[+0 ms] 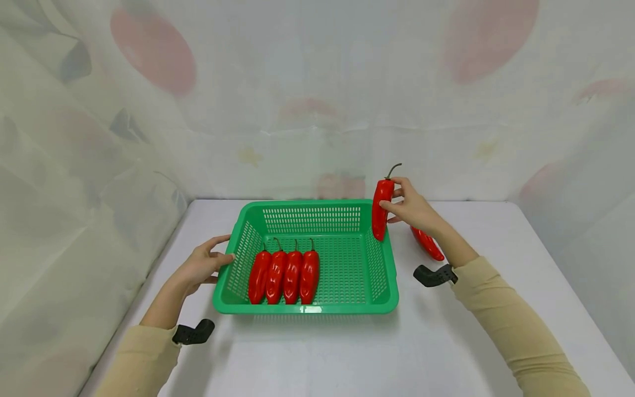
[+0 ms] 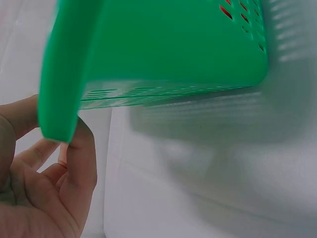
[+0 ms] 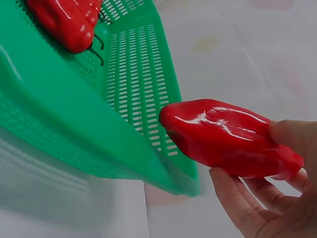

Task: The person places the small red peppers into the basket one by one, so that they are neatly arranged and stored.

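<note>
A green plastic basket with slotted walls sits on the white table. Inside it, several red chili peppers lie side by side in the left half, stems pointing to the far side. At the basket's left rim, my left hand grips the edge between thumb and fingers; the left wrist view shows the rim between them. My right hand pinches another red chili pepper upright, stem up, over the basket's right far corner. Another red pepper lies on the table, partly hidden behind the right forearm.
The white table extends in front of and beside the basket. Patterned curtain-like sheets close off the back and both sides. A black band-like device sits at each wrist, over beige sleeves.
</note>
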Demonstrator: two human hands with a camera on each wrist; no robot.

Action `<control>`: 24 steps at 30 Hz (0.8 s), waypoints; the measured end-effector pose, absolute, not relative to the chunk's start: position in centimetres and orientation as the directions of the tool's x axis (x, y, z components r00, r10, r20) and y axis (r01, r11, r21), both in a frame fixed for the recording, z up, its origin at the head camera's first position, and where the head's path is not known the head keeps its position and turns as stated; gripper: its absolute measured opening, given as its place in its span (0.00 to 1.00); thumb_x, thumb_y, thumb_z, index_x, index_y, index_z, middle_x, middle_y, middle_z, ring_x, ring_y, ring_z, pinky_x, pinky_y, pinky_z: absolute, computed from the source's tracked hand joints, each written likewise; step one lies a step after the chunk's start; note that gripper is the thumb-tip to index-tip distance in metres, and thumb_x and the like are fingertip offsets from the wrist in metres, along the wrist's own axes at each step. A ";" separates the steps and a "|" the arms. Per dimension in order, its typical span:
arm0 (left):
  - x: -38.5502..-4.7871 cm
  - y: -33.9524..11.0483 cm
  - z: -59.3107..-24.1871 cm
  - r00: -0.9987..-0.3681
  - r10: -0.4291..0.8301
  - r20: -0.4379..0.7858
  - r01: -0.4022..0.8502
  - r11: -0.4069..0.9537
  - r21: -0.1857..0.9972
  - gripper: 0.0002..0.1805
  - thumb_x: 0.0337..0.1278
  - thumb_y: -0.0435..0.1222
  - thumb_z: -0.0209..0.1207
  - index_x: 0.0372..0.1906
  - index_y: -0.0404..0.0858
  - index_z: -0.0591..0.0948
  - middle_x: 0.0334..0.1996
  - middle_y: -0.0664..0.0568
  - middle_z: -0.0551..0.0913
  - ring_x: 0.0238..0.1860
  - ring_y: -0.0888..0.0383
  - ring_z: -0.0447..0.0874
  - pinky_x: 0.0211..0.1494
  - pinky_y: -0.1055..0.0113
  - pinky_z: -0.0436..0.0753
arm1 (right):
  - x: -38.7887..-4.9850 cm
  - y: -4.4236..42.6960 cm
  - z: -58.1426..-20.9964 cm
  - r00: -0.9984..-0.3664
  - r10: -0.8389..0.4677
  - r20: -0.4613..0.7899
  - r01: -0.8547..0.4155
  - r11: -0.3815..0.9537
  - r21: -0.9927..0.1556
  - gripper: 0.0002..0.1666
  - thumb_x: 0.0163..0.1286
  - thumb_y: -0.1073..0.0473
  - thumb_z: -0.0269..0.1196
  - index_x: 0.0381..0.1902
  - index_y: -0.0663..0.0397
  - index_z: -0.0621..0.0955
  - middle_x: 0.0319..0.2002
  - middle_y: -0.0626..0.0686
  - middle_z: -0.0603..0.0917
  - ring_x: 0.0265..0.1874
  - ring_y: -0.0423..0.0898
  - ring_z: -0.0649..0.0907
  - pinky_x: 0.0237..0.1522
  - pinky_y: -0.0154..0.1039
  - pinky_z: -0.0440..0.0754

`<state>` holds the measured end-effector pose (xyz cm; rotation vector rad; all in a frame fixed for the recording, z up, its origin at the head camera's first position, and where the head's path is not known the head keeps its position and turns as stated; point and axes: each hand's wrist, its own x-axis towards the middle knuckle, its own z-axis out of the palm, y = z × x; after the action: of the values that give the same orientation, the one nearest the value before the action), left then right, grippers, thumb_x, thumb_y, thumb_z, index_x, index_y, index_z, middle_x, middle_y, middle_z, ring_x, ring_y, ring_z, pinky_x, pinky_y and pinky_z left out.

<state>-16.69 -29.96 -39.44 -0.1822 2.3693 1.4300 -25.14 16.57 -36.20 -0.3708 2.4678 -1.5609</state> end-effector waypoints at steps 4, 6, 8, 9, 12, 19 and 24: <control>-16.7 -30.0 -39.4 -0.924 0.077 -0.373 -0.293 0.481 0.826 0.37 0.63 0.40 0.53 0.72 0.46 0.49 0.46 0.36 0.75 0.37 0.52 0.81 0.41 0.54 0.82 | -25.2 15.6 -36.2 -0.936 -0.350 -0.046 -0.099 0.386 -0.917 0.41 0.66 0.58 0.58 0.69 0.55 0.49 0.54 0.65 0.66 0.46 0.59 0.78 0.38 0.49 0.83; -16.7 -30.0 -39.4 -0.924 0.077 -0.374 -0.294 0.481 0.826 0.37 0.63 0.39 0.53 0.72 0.46 0.49 0.46 0.36 0.75 0.37 0.52 0.81 0.41 0.54 0.82 | -25.1 15.1 -36.2 -0.930 -0.365 -0.052 -0.097 0.380 -0.920 0.41 0.66 0.59 0.58 0.68 0.56 0.49 0.53 0.65 0.66 0.44 0.59 0.79 0.38 0.49 0.83; -16.7 -30.0 -39.4 -0.924 0.077 -0.374 -0.294 0.481 0.826 0.37 0.63 0.39 0.53 0.72 0.46 0.49 0.46 0.36 0.75 0.37 0.52 0.81 0.41 0.54 0.82 | -25.0 14.7 -36.2 -0.925 -0.375 -0.056 -0.103 0.390 -0.915 0.41 0.66 0.59 0.59 0.68 0.56 0.50 0.52 0.65 0.67 0.43 0.58 0.80 0.37 0.48 0.83; -16.8 -29.9 -39.4 -0.924 0.077 -0.374 -0.294 0.480 0.826 0.37 0.63 0.39 0.53 0.72 0.46 0.49 0.46 0.36 0.75 0.37 0.52 0.82 0.41 0.54 0.82 | -25.0 14.5 -36.3 -0.923 -0.380 -0.056 -0.108 0.397 -0.912 0.41 0.66 0.58 0.59 0.68 0.56 0.50 0.51 0.66 0.67 0.42 0.58 0.80 0.37 0.48 0.83; -16.8 -29.9 -39.4 -0.925 0.074 -0.374 -0.296 0.478 0.827 0.37 0.63 0.39 0.53 0.72 0.46 0.50 0.47 0.36 0.75 0.37 0.52 0.82 0.41 0.54 0.82 | -25.0 13.9 -36.4 -0.920 -0.387 -0.065 -0.111 0.417 -0.902 0.41 0.65 0.57 0.60 0.68 0.57 0.51 0.50 0.65 0.69 0.40 0.57 0.81 0.36 0.46 0.83; -16.8 -29.9 -39.4 -0.923 0.069 -0.379 -0.303 0.478 0.824 0.37 0.63 0.40 0.54 0.72 0.46 0.49 0.48 0.36 0.75 0.37 0.52 0.81 0.41 0.54 0.82 | -25.0 12.9 -36.8 -0.906 -0.409 -0.110 -0.073 0.406 -0.911 0.41 0.65 0.57 0.60 0.68 0.55 0.51 0.51 0.65 0.68 0.43 0.57 0.80 0.39 0.49 0.82; -16.8 -29.9 -39.4 -0.922 0.072 -0.381 -0.305 0.471 0.828 0.37 0.63 0.39 0.54 0.72 0.46 0.49 0.49 0.35 0.75 0.38 0.52 0.82 0.41 0.53 0.82 | -25.1 12.0 -37.0 -0.893 -0.432 -0.122 -0.063 0.391 -0.918 0.41 0.65 0.58 0.60 0.68 0.55 0.51 0.51 0.64 0.69 0.43 0.57 0.80 0.41 0.52 0.81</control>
<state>-16.76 -29.93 -39.37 -0.1961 2.3604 1.4359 -25.09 12.03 -36.99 -0.4304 2.3124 -1.5044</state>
